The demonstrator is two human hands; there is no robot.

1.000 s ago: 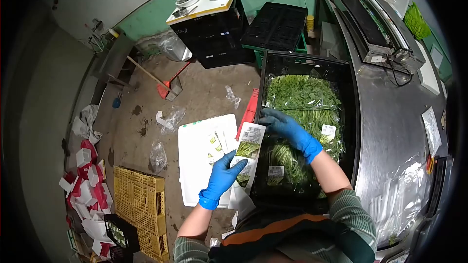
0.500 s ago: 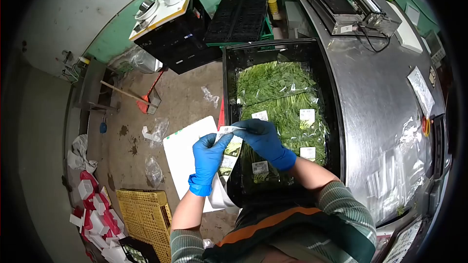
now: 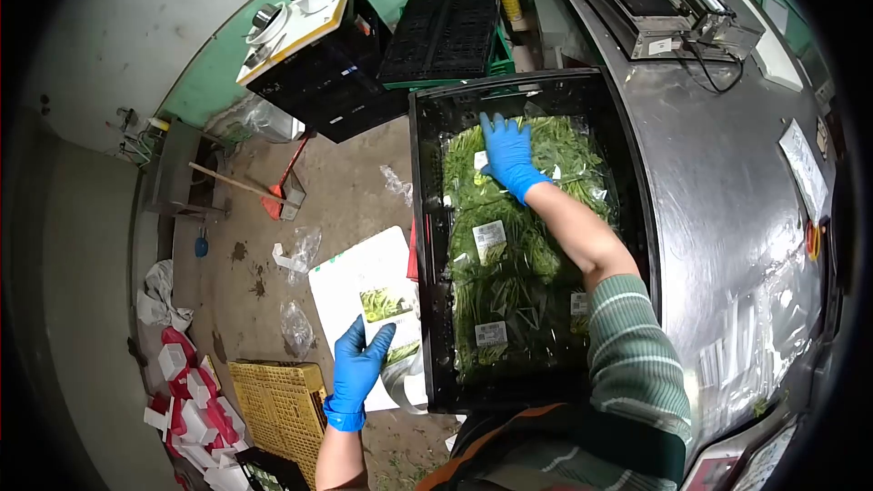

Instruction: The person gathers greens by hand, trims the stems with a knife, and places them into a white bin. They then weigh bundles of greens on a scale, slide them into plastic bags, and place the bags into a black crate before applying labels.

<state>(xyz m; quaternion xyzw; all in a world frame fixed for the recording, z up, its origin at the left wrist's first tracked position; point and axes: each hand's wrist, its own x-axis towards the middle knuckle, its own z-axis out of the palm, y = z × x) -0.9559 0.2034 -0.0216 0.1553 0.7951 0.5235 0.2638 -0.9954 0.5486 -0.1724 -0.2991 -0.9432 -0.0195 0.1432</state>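
My right hand (image 3: 509,156), in a blue glove, lies on the upper bag of leafy greens (image 3: 564,141) inside the black crate (image 3: 646,218), fingers spread beside a white label (image 3: 480,161). More bagged greens below it carry white labels, one near the middle (image 3: 489,236) and one lower down (image 3: 491,334). Left of the crate, my left hand (image 3: 356,365), also gloved in blue, has thumb and fingers closed on the lower edge of a strip of printed labels (image 3: 386,305). Behind the strip is a white sheet (image 3: 336,273).
A steel table (image 3: 700,173) runs along the right, with a sealing machine (image 3: 655,9) and clear plastic bags (image 3: 737,336) on it. Black crates (image 3: 441,32) stand beyond. On the floor lie a yellow pallet (image 3: 277,400), a red dustpan (image 3: 273,203) and plastic scraps (image 3: 296,327).
My right hand has left the label strip and moved up onto the bagged greens, its fingers now spread. My left hand has moved down and left with the strip. The view has shifted slightly.
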